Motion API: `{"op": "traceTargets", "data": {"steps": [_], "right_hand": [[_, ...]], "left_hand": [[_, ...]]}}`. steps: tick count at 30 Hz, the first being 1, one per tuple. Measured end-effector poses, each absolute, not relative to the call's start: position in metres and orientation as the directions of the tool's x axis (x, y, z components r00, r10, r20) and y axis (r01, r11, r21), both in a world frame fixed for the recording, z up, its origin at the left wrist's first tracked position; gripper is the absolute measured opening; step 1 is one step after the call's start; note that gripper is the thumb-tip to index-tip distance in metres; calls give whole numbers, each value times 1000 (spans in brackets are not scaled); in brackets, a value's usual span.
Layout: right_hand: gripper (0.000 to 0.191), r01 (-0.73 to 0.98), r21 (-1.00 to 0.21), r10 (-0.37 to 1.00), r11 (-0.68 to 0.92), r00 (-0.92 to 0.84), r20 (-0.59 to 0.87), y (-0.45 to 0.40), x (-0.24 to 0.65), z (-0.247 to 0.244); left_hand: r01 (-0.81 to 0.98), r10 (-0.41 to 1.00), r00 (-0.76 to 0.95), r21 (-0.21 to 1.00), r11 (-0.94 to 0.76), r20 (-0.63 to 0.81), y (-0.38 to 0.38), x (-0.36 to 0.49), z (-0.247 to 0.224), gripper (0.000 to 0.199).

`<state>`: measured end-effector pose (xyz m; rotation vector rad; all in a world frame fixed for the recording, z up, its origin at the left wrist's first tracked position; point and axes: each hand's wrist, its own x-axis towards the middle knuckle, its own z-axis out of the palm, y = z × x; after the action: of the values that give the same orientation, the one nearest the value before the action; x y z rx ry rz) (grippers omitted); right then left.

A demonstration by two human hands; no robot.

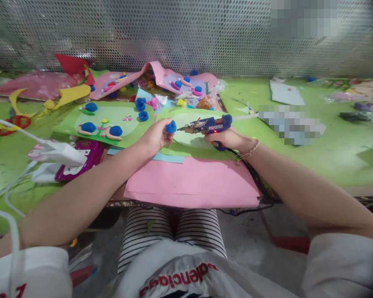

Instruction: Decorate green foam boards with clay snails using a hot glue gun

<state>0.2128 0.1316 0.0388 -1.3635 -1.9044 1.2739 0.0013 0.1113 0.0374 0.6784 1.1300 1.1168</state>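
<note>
Blue foam ring (170,126) pinched in left hand (155,137); right hand (228,140) grips glue gun (209,125), nozzle beside ring.

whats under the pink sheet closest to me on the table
The pink sheet lies on the green table. A light blue sheet sticks out from under its far left edge, beside a green craft board. How far either runs underneath is covered.

Clear pink sheets (192,182) nr front edge; foam clutter (112,120) & mesh wall (143,33) behind.
</note>
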Motion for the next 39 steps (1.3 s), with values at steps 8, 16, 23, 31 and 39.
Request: {"op": "traceTargets", "data": {"steps": [8,16,23,31,39], "right_hand": [[22,454,-885,894,103,-432,-118,134,215,36],[17,455,-887,904,76,-407,-131,137,215,32],[20,483,-875,909,31,-378,-177,138,214,31],[15,447,-894,912,25,-376,-162,140,216,26],[17,479,-878,922,-11,-336,-195,138,215,30]], "left_hand": [[-338,938,6,882,328,-346,111,2,36,26],[-321,938,-12,890,324,-346,114,2,33,26],[-303,943,-7,900,314,-332,116,2,32,24],[-282,955,21,915,290,-296,114,1,30,22],[-251,959,40,926,281,-280,114,0,30,22]]}}
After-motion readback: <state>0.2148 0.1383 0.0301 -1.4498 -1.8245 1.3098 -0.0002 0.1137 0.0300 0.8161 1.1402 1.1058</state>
